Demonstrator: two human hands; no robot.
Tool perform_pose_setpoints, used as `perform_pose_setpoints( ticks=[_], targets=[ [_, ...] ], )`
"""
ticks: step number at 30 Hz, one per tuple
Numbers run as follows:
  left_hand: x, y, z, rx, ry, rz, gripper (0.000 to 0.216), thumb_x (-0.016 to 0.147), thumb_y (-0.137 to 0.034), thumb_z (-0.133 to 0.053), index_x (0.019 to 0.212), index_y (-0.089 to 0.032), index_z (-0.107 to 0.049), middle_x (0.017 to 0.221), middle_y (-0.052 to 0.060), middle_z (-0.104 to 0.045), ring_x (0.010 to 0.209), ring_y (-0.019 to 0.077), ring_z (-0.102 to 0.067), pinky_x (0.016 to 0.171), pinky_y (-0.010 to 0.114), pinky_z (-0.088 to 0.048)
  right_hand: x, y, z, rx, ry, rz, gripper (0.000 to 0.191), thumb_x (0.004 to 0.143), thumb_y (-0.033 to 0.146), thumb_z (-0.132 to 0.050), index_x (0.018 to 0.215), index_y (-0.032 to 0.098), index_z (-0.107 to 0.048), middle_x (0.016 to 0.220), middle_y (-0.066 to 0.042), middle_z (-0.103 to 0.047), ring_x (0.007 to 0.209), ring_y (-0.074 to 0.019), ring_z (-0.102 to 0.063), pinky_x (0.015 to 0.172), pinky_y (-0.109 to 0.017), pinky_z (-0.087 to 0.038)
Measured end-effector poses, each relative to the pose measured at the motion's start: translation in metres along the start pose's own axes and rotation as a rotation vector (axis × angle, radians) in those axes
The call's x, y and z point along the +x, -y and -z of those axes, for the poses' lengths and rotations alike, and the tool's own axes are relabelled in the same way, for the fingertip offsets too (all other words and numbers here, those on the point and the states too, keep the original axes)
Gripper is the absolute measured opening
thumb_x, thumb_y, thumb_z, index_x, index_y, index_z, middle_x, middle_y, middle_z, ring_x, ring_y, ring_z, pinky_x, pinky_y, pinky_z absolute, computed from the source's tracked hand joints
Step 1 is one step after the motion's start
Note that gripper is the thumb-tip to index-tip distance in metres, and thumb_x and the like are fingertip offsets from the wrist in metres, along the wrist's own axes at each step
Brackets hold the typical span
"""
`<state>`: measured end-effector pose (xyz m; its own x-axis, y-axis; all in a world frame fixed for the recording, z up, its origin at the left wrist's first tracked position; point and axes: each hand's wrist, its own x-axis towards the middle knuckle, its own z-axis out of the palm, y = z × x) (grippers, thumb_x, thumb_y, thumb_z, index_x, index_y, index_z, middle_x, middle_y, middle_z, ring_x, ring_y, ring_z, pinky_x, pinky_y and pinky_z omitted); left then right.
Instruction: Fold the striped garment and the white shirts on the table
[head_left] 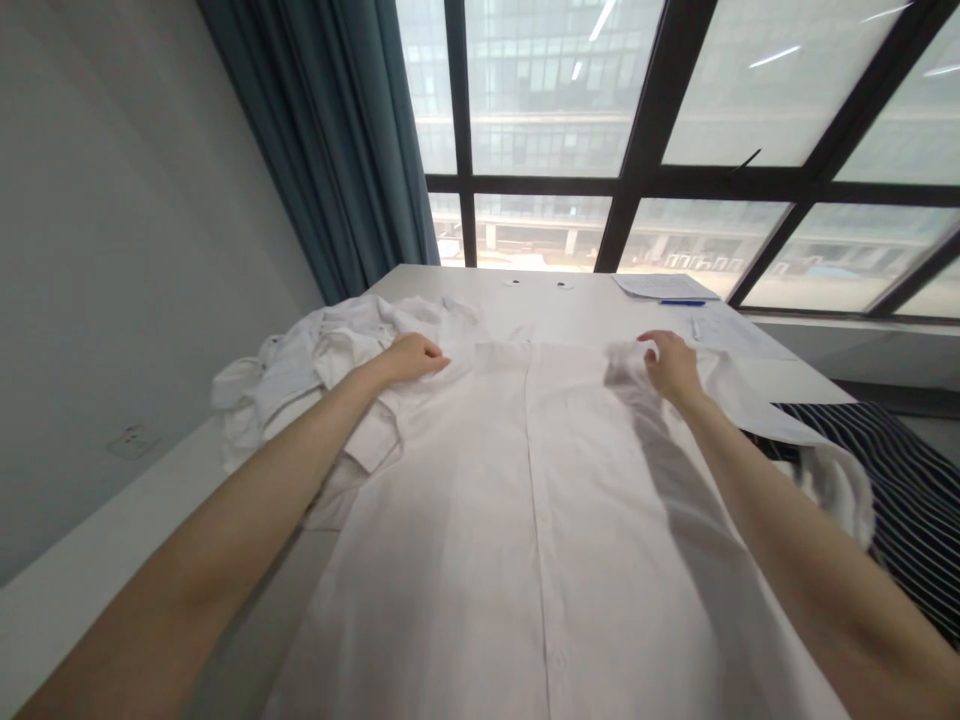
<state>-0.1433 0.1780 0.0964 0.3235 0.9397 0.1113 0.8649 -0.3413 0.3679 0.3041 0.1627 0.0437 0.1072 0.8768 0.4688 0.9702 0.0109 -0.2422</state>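
A white button-up shirt lies spread front-up on the white table, its placket running down the middle. My left hand is closed, pinching the shirt at its left shoulder. My right hand is closed too, gripping the cloth at the right shoulder, where the fabric is bunched up. Both arms reach forward over the shirt.
A heap of white garments lies left of the shirt. A dark striped cloth hangs at the right edge. Papers and a blue pen sit at the table's far end before the window; a blue curtain hangs left.
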Motion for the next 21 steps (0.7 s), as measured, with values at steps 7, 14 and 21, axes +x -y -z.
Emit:
perform_pose_setpoints(
  ticks=[7, 14, 21],
  targets=[
    [-0.034, -0.045, -0.041, -0.215, 0.265, -0.091, 0.022, 0.084, -0.037, -0.055, 0.096, -0.021, -0.064, 0.069, -0.002, -0.067, 0.06, 0.0137, -0.057, 0.059, 0.023, -0.038, 0.015, 0.042, -0.04, -0.091, 0.237, 0.153, 0.051, 0.092, 0.015, -0.032, 0.14, 0.026, -0.045, 0.141, -0.011, -0.054, 0.132, -0.0297, -0.039, 0.104, -0.053, -0.026],
    [-0.068, -0.061, -0.093, 0.132, 0.064, -0.146, 0.039, 0.083, -0.038, -0.069, 0.112, -0.016, -0.054, 0.088, 0.005, -0.067, 0.085, 0.0219, -0.065, 0.076, 0.03, -0.044, 0.007, 0.042, -0.053, -0.144, 0.354, 0.087, 0.039, 0.099, 0.035, -0.033, 0.107, 0.021, -0.068, 0.11, -0.015, -0.068, 0.107, -0.0291, -0.058, 0.093, -0.048, -0.036],
    [-0.076, -0.057, -0.107, 0.193, -0.12, -0.161, 0.038, 0.08, -0.033, -0.074, 0.106, -0.016, -0.052, 0.102, 0.008, -0.064, 0.096, 0.0232, -0.061, 0.082, 0.035, -0.048, 0.002, 0.011, -0.053, -0.085, 0.351, 0.008, 0.03, 0.094, 0.031, -0.045, 0.106, 0.021, -0.07, 0.104, -0.01, -0.068, 0.087, -0.0191, -0.063, 0.076, -0.028, -0.044]
  ],
)
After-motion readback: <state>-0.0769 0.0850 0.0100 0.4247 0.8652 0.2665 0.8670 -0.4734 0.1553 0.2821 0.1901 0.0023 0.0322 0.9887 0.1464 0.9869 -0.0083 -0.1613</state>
